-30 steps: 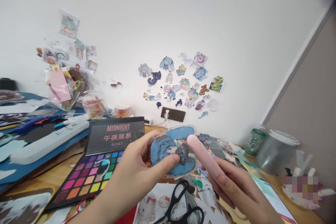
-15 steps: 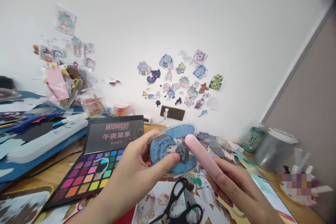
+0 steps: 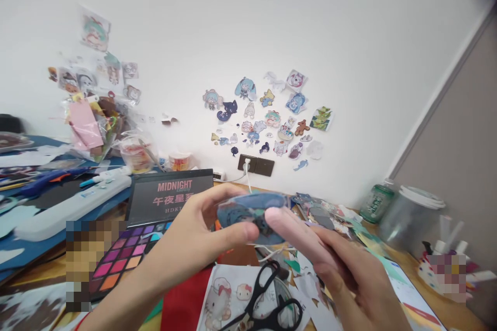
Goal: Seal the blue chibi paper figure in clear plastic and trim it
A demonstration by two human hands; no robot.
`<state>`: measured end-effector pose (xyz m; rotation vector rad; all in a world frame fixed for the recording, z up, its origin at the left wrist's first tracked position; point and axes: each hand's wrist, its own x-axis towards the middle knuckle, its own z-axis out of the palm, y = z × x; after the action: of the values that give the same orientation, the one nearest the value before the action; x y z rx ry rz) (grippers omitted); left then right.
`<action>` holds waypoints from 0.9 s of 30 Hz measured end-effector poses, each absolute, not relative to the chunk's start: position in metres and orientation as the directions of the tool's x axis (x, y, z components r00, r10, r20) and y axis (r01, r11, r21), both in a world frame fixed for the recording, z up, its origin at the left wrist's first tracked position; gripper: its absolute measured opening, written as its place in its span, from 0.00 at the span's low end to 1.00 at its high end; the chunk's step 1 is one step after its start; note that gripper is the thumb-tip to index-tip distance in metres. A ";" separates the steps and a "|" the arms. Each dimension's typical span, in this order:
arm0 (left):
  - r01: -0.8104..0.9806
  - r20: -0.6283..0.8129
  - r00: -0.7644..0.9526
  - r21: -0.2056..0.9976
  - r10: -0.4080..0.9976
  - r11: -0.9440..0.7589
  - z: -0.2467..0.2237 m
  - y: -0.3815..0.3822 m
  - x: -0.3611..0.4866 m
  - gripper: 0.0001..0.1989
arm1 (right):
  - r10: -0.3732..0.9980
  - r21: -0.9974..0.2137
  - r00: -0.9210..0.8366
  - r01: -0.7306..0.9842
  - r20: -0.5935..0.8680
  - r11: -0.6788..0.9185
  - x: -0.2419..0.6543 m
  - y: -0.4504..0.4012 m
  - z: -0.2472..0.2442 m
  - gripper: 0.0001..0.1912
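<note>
My left hand point(image 3: 198, 232) is closed on a flat blue cartoon-figure piece point(image 3: 243, 201) with clear edges, thumb in front and fingers behind. The piece is tilted so that its face shows foreshortened and blurred. In my right hand point(image 3: 353, 274) is a thick pale pink stick point(image 3: 298, 232) with a rounded end. Its end overlaps the right part of the blue piece; I cannot tell if they touch. Below my hands lie black-handled scissors point(image 3: 251, 315) on a sheet with printed cartoon cats point(image 3: 217, 300).
An open colour palette point(image 3: 126, 256) lies on the left, beside a white power strip point(image 3: 73, 209). A green bottle point(image 3: 376, 200), a clear tub point(image 3: 407, 217) and a pen cup point(image 3: 425, 274) stand at right. Paper scraps cover the desk; stickers point(image 3: 267, 119) dot the wall.
The blue piece has tipped to a flatter angle, so less of its face shows. The pink stick's end has shifted slightly left and down with my right hand. Both hands keep their hold.
</note>
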<state>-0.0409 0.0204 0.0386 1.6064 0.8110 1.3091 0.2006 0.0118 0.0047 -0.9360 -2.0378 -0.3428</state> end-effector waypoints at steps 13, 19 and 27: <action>0.276 0.767 0.380 0.441 0.518 -0.854 0.043 0.012 -0.055 0.14 | 0.301 0.247 -0.638 0.624 0.708 0.742 0.205 0.010 0.006 0.16; 0.296 0.780 0.384 0.403 0.495 -0.866 0.043 0.011 -0.054 0.15 | 0.329 0.220 -0.623 0.640 0.709 0.736 0.208 0.010 0.001 0.18; 0.303 0.773 0.366 0.428 0.518 -0.852 0.039 0.014 -0.053 0.13 | 0.316 0.211 -0.611 0.635 0.726 0.743 0.203 0.010 0.001 0.16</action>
<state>-0.0534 0.0138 0.0394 2.4131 0.7380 1.4846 0.2032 0.0101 0.0013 -0.7115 -2.2518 -0.5993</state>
